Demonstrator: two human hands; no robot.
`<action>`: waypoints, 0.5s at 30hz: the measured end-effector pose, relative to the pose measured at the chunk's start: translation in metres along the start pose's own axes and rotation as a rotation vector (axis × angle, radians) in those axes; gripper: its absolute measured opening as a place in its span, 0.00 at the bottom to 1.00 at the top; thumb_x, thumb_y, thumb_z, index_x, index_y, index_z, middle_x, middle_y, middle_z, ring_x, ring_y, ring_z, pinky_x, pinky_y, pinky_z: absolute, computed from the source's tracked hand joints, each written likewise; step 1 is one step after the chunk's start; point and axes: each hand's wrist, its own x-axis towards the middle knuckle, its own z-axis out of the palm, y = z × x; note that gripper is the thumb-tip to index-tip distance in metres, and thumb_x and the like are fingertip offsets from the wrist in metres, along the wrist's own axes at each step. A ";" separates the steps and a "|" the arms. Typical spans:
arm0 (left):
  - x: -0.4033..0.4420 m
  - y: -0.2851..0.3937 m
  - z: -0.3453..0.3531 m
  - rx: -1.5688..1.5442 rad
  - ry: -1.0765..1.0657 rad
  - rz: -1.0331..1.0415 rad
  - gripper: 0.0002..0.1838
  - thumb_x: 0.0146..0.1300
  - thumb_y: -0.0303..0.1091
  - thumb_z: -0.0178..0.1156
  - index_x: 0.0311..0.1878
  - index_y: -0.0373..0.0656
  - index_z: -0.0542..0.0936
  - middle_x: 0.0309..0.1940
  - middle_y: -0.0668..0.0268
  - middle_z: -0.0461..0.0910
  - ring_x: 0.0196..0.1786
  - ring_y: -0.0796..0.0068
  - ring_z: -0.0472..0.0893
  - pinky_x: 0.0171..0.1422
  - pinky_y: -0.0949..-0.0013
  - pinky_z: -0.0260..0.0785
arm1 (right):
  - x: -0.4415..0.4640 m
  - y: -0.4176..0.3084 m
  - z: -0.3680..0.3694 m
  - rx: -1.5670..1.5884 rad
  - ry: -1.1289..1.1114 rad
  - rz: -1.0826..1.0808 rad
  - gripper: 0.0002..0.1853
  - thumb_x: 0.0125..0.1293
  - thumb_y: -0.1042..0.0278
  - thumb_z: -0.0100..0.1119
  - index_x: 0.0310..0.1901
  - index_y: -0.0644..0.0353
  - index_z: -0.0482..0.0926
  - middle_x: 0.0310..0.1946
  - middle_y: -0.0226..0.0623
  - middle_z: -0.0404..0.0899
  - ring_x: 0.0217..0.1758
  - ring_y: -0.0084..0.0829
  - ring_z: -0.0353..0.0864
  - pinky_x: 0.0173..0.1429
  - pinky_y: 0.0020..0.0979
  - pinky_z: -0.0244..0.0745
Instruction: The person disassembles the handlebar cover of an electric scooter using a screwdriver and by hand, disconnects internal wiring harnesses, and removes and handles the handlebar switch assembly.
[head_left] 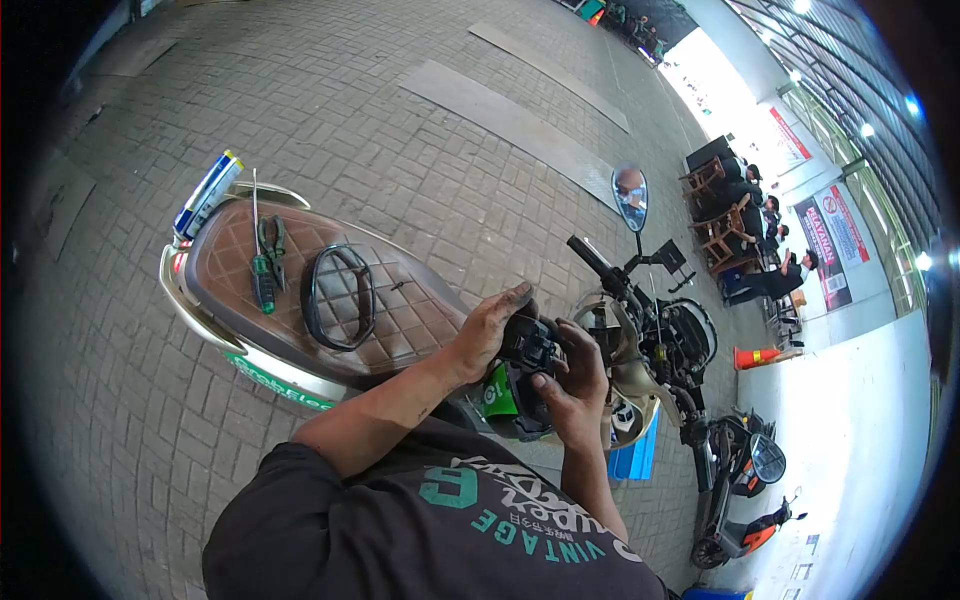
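Note:
Both hands hold a dark part [528,345] with a green label, beside the front end of the brown quilted scooter seat [420,305]. My left hand [490,330] is wrapped round its upper left side. On the other side, my right hand [578,385] grips it with the thumb across its face. A black ring-shaped frame [312,300] lies on the seat. Farther back on the seat are pliers [272,245] and a screwdriver with a green and black handle [262,285]. A blue, white and yellow box [208,197] rests at the seat's rear end.
The scooter's handlebar [595,262] and round mirror [630,198] stand to the right of the hands. A blue object [635,450] is under the front. Several people sit at the far right, near an orange cone [755,357]. Another scooter [745,537] is parked at lower right.

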 end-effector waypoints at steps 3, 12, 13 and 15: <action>0.000 0.000 0.002 -0.017 -0.028 -0.005 0.18 0.70 0.52 0.55 0.42 0.46 0.80 0.33 0.69 0.81 0.35 0.78 0.83 0.42 0.73 0.77 | 0.002 0.007 0.000 -0.115 -0.024 0.002 0.37 0.51 0.77 0.73 0.63 0.60 0.68 0.65 0.39 0.65 0.67 0.33 0.68 0.65 0.36 0.67; 0.016 -0.029 -0.005 0.071 0.342 -0.004 0.29 0.66 0.66 0.52 0.45 0.46 0.74 0.32 0.69 0.75 0.34 0.76 0.79 0.41 0.71 0.76 | 0.008 0.024 -0.004 -0.344 0.059 0.022 0.30 0.50 0.76 0.72 0.58 0.64 0.73 0.55 0.39 0.74 0.58 0.33 0.75 0.60 0.34 0.71; 0.029 -0.047 -0.017 0.087 0.350 0.074 0.28 0.68 0.64 0.51 0.46 0.45 0.74 0.33 0.70 0.74 0.35 0.78 0.77 0.42 0.72 0.74 | 0.008 0.029 -0.002 -0.357 0.103 0.046 0.29 0.51 0.77 0.72 0.57 0.65 0.74 0.53 0.39 0.75 0.57 0.33 0.75 0.60 0.33 0.71; 0.027 -0.052 -0.009 0.293 0.467 0.162 0.27 0.70 0.59 0.51 0.48 0.41 0.74 0.37 0.68 0.76 0.41 0.77 0.76 0.47 0.73 0.70 | 0.007 0.042 0.005 -0.262 0.204 0.006 0.28 0.53 0.78 0.70 0.57 0.67 0.72 0.52 0.39 0.74 0.54 0.33 0.76 0.60 0.34 0.72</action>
